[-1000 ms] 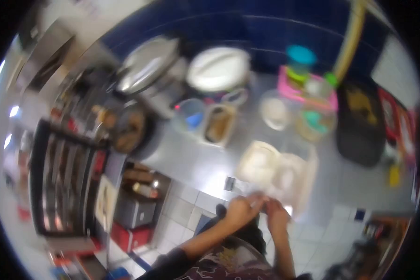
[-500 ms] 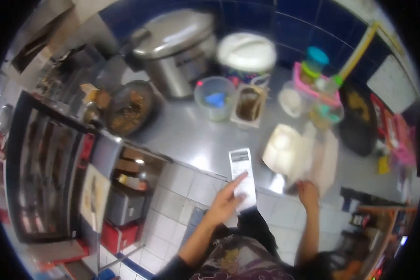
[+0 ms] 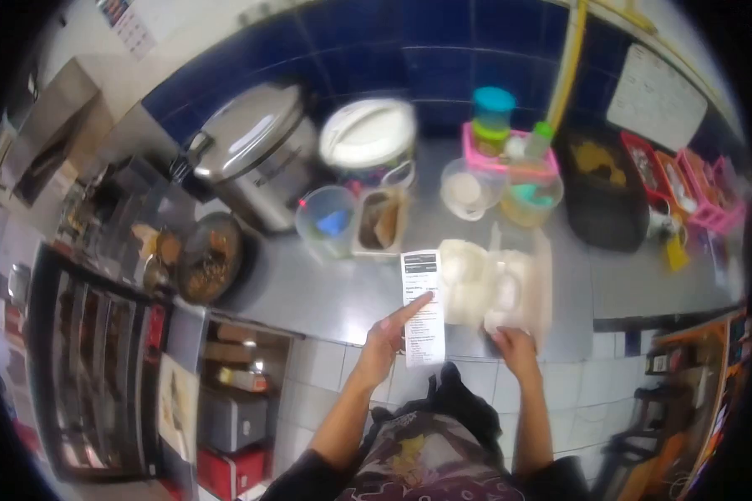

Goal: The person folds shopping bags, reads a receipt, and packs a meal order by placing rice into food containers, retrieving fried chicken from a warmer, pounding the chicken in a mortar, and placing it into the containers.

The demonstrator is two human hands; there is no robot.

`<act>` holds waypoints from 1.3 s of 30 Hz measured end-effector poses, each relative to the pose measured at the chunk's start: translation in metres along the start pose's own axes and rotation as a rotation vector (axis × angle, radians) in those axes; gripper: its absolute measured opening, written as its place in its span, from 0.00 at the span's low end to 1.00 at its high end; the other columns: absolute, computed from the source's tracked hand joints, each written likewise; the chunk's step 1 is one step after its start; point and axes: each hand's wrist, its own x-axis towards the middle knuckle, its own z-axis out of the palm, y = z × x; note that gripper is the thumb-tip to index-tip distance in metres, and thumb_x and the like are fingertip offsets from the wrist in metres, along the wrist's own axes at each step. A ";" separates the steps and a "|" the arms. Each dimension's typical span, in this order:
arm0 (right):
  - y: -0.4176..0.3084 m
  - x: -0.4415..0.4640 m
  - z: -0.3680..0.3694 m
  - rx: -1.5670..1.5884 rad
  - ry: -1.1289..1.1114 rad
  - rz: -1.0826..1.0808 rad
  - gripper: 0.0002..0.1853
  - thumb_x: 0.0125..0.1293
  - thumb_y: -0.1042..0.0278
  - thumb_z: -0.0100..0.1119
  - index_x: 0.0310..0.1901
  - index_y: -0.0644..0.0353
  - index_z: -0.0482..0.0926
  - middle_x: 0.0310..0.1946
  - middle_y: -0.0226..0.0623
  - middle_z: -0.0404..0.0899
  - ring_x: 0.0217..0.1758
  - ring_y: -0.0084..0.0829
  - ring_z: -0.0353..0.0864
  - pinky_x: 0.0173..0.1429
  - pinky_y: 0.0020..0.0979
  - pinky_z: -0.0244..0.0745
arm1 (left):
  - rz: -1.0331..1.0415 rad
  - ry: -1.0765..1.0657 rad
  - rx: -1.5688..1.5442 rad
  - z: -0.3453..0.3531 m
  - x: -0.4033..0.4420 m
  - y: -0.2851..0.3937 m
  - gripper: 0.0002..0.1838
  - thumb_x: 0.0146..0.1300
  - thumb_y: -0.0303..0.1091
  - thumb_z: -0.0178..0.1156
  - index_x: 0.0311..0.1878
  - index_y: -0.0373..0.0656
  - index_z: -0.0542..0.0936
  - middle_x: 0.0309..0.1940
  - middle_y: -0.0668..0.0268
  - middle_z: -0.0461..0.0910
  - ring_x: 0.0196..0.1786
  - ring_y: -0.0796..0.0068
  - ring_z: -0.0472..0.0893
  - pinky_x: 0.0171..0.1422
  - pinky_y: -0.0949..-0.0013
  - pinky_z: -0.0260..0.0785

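Note:
My left hand (image 3: 382,342) holds a long printed receipt (image 3: 424,334) upright over the counter's front edge, its index finger stretched across the print. To the right, a pale open takeaway box (image 3: 464,284) lies on the steel counter, blurred, with its two halves side by side. At the near edge of the right half, the fingers of my right hand (image 3: 518,346) are closed on the rim. A clear flat sheet or tray (image 3: 541,292) shows beneath or beside the box; I cannot tell which.
Behind stand a large steel cooker (image 3: 246,150), a white-lidded tub (image 3: 368,134), a clear tub (image 3: 327,221) and a container of brown food (image 3: 382,221). A pan of food (image 3: 209,259) is at left. A pink basket (image 3: 510,159) and a black pan (image 3: 602,196) are at right.
The view has tilted up and shifted right. My left hand has brought the receipt close to the takeaway box, turned straighter. My right hand stays at the box's near edge.

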 end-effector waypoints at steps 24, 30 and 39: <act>-0.005 -0.002 -0.015 -0.304 -0.222 -0.067 0.22 0.63 0.76 0.53 0.60 0.63 0.76 0.54 0.50 0.77 0.46 0.51 0.85 0.48 0.45 0.83 | 0.011 -0.168 1.032 0.030 0.173 -0.170 0.26 0.69 0.38 0.56 0.69 0.41 0.70 0.52 0.38 0.79 0.51 0.37 0.80 0.56 0.52 0.76; -0.031 -0.006 -0.031 -0.235 -0.113 -0.066 0.25 0.66 0.73 0.57 0.66 0.58 0.71 0.62 0.56 0.72 0.44 0.53 0.86 0.43 0.46 0.84 | -0.143 0.196 1.126 0.058 0.163 -0.147 0.46 0.61 0.29 0.62 0.79 0.51 0.49 0.61 0.40 0.69 0.46 0.35 0.80 0.53 0.44 0.75; -0.060 -0.013 -0.049 -0.173 -0.056 -0.233 0.22 0.67 0.67 0.63 0.63 0.56 0.75 0.59 0.51 0.74 0.36 0.40 0.87 0.34 0.37 0.83 | -0.076 0.449 1.035 0.041 0.149 -0.177 0.42 0.60 0.40 0.70 0.76 0.49 0.62 0.51 0.44 0.72 0.45 0.42 0.80 0.49 0.49 0.75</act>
